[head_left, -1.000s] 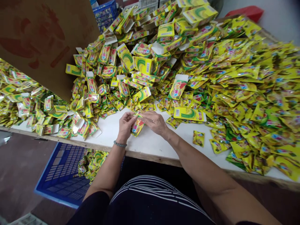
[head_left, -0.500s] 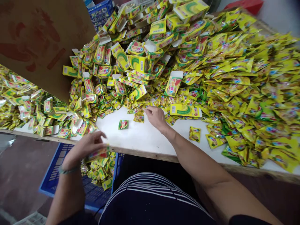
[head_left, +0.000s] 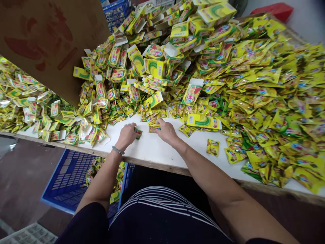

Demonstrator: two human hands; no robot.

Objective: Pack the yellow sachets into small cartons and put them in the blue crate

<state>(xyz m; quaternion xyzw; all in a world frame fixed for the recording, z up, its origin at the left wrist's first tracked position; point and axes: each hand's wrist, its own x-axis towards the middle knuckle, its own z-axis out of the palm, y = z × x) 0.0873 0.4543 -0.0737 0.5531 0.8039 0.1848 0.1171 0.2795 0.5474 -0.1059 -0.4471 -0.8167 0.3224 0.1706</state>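
Note:
My left hand (head_left: 126, 136), with a beaded bracelet on its wrist, is at the table's front part. Its fingers are closed on the edge of a small green sachet (head_left: 138, 133). Just to the right, my right hand (head_left: 167, 131) pinches a small yellow sachet (head_left: 153, 129) close to the tabletop. Part of each sachet is hidden by the fingers. Behind both hands lie loose small sachets and a heap of yellow-green printed boxes (head_left: 154, 68). A single yellow sachet (head_left: 212, 147) lies flat to the right of my right forearm.
A big cardboard carton (head_left: 50, 40) leans at the back left. Large yellow pouches (head_left: 261, 98) are piled on the right of the white table (head_left: 157, 152). Below its front edge stands a blue crate (head_left: 67, 183) with filled packs in it. Another blue crate (head_left: 115, 15) is behind.
My left hand has let go of a small box over the blue crate and moved up and right to the green sachet. My right hand has closed on the yellow sachet.

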